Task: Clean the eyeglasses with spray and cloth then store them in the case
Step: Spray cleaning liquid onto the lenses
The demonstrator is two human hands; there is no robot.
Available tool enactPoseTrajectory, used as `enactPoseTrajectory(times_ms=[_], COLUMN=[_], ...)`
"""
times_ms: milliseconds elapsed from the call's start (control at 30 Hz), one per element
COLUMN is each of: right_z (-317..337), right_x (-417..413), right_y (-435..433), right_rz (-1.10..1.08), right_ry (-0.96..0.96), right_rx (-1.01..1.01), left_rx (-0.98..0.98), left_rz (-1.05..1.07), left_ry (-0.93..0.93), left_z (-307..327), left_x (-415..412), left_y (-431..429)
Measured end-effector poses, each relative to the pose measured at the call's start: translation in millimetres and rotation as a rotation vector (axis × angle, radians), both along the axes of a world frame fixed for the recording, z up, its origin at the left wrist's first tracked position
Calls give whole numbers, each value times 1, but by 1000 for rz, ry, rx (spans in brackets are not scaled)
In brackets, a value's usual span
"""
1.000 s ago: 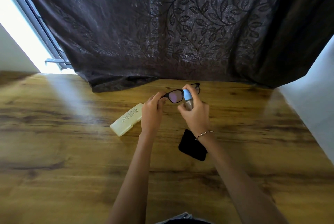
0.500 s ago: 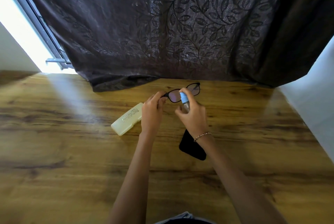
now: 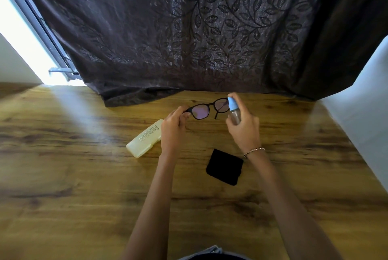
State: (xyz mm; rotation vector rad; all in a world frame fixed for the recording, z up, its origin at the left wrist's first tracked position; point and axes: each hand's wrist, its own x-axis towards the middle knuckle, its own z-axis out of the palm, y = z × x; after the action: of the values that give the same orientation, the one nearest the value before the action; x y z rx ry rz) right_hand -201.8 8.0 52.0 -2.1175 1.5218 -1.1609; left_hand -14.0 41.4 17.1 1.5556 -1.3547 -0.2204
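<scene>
Pinching the glasses (image 3: 210, 109) by the frame's end above the counter (image 3: 84, 175), the left hand (image 3: 173, 131) has the right hold, I'd say, for something so light and fragile, fingers off the lenses, while the right hand (image 3: 244, 127) wraps its fingers round the small spray bottle (image 3: 233, 110) just beside them.

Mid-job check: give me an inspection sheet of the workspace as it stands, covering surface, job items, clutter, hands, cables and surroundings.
Surface: wooden table, with a streak of sunlight at its left.
Job's things: eyeglasses held above the table; spray bottle with a blue cap, beside one lens; black cloth flat on the table; pale case lying on the table, looks closed.
Clutter: nothing seen.
Grippers: left hand pinches one end of the eyeglasses; right hand grips the spray bottle, forefinger over the cap; bracelet on that wrist.
Cables: nothing seen.
Surroundings: dark leaf-patterned curtain behind the table, bright window at left, white wall at right.
</scene>
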Motion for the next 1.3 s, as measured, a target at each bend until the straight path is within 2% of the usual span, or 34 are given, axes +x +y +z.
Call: enactPoseTrajectory(times_ms=[167,367,633,867,1067,1200,1300], right_z=[5,2,-1,-3,-9,-7,-10], right_x=[5,3,5,4,6,7,3], right_y=[4,0,5,2,6,2,-4], right_rz=[-17,41,-41,17,-62,-22,0], right_ry=[-48,24,-40,32,-29,-30,-106], right_rx=[19,62,-5,35,11,16,47], left_rx=[3,-5,-5,6,17,7,15], left_rz=[-10,-12,-7,2,5,-2,0], left_ry=[9,8,12,16,-6,8,14], left_z=[0,-1,-1,-1,-1,-1,0], left_x=[0,1,1,1,1,1,1], left_y=[0,1,0,-1,-1,0,0])
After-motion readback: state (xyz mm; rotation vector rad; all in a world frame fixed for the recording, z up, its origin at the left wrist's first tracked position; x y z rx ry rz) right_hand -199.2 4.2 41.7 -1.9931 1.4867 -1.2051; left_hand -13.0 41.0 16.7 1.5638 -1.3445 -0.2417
